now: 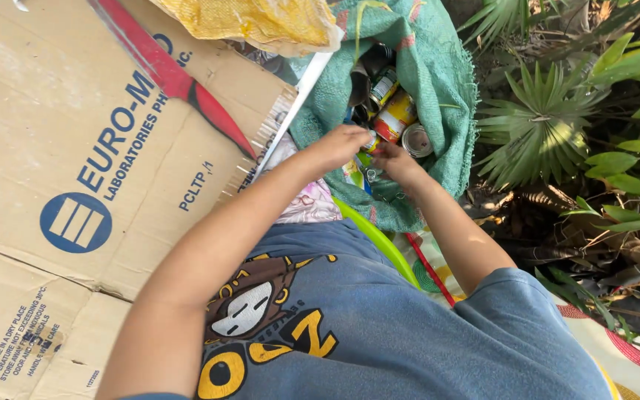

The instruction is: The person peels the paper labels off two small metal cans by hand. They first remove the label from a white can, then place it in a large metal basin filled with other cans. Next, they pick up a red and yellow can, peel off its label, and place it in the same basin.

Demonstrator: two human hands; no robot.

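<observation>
Blue shirt (379, 326) close below, both hands at green sack (438, 81) of cans.
Left hand (338, 144) and right hand (392, 159) pinching one small can (371, 141) together; probably sorting, needing steady lift out.

1. Both bare arms stretched forward, converging ahead of the chest.
2. Left hand (341, 143): knuckles up, fingers curled down, pinching closed.
3. Right hand (394, 159): just beside the left, fingers bent inward, almost touching it.
4. Elbows slightly bent.

Flattened brown carton (75, 170) lies left (blue print, red stripe).
</observation>
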